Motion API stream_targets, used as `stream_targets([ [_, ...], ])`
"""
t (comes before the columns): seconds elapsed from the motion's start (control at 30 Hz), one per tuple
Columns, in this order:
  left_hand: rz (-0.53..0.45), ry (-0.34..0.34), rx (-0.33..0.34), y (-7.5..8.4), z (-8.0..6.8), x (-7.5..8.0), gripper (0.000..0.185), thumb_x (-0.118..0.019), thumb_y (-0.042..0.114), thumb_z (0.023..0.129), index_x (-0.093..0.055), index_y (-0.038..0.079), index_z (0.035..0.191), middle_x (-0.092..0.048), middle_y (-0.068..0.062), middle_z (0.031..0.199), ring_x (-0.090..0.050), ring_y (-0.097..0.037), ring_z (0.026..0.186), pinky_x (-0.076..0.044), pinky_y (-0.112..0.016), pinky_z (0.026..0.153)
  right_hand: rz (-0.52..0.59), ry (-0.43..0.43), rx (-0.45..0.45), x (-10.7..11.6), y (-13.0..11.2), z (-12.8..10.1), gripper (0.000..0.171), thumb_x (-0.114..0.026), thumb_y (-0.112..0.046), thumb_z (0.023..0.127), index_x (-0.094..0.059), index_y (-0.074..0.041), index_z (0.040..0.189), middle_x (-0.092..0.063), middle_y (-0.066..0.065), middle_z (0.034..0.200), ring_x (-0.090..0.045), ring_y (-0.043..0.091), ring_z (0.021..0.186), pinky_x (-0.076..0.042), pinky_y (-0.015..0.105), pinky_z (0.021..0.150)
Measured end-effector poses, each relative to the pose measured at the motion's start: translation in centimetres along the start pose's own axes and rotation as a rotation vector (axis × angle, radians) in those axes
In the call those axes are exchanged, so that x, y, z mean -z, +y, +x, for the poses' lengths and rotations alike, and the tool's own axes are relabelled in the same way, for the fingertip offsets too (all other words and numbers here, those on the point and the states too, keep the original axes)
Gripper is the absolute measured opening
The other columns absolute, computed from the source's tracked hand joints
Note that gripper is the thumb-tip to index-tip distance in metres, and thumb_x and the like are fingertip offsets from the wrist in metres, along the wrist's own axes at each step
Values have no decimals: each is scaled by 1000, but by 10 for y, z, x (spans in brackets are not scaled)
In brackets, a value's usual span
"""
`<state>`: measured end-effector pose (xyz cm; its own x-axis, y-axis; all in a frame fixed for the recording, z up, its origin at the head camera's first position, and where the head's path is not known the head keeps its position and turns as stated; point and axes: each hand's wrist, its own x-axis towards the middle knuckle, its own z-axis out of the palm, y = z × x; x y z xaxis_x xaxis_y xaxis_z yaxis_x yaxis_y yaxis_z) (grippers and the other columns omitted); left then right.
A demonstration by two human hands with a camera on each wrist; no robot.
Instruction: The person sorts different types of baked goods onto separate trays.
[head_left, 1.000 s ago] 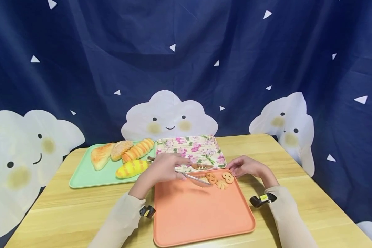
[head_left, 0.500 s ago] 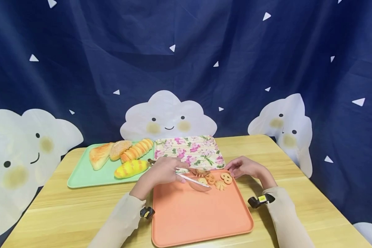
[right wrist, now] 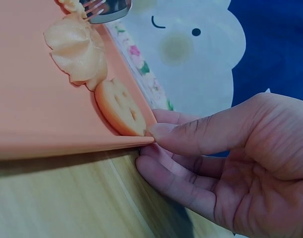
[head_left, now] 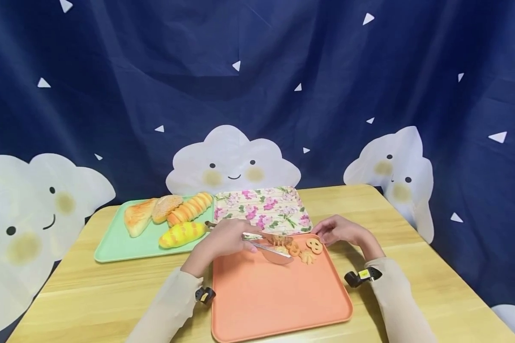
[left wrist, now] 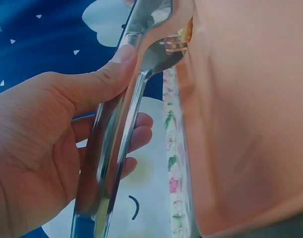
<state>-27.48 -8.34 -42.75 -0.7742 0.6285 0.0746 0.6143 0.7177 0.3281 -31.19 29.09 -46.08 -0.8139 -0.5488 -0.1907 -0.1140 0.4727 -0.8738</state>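
My left hand (head_left: pixel 240 239) grips metal tongs (head_left: pixel 269 248), thumb pressed along one arm (left wrist: pixel 116 144). The tong tips reach over the far edge of an orange tray (head_left: pixel 279 295) and sit around a small brown cookie (head_left: pixel 280 240). Beside them lie a ring-patterned cookie (head_left: pixel 293 248), a flower-shaped cookie (head_left: pixel 306 257) and a round face cookie (head_left: pixel 314 245). My right hand (head_left: pixel 328 234) pinches the tray's far right corner (right wrist: pixel 141 141), thumb on top and fingers underneath, right next to the round cookie (right wrist: pixel 120 108).
A floral tray (head_left: pixel 263 207) lies just behind the orange tray. To the left, a green tray (head_left: pixel 120 247) holds several bread pieces (head_left: pixel 182 233). All stand on a wooden table (head_left: pixel 412 247) in front of a blue cloud-print curtain.
The tong arms have drawn a little closer together around the brown cookie at the tray's far edge. My right hand has stayed at the tray corner.
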Motion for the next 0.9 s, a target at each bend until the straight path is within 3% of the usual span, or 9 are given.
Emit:
stream_targets([
  [0.37,36,27,-48,-2,0,-1,46,-80,36,86,-73,23,129,-76,0,117,-71,-19,102,-54,-35,78,24,-8,-20,0,0,1,34,-67,7,85,-66,16,117,-72,13,92,-65,12,79,-58,28,73],
  [0.6,46,46,-71,-1,2,-4,46,-80,38,85,-73,22,128,-77,1,114,-69,-13,92,-47,-29,69,16,-19,-6,1,3,-3,34,-67,7,85,-65,17,118,-71,11,90,-65,10,77,-58,28,72],
  [0.77,67,57,-78,-2,1,-3,46,-80,39,85,-74,23,127,-77,2,114,-70,-14,92,-47,-29,70,12,-16,-10,1,2,-2,34,-67,6,85,-66,16,117,-70,12,90,-64,11,77,-58,29,73],
  [0.9,46,61,-89,-2,1,-3,45,-80,39,85,-74,22,126,-76,2,119,-72,-17,102,-49,-31,72,6,-17,-8,1,2,0,35,-68,6,84,-66,15,117,-70,13,91,-65,12,77,-59,29,74],
])
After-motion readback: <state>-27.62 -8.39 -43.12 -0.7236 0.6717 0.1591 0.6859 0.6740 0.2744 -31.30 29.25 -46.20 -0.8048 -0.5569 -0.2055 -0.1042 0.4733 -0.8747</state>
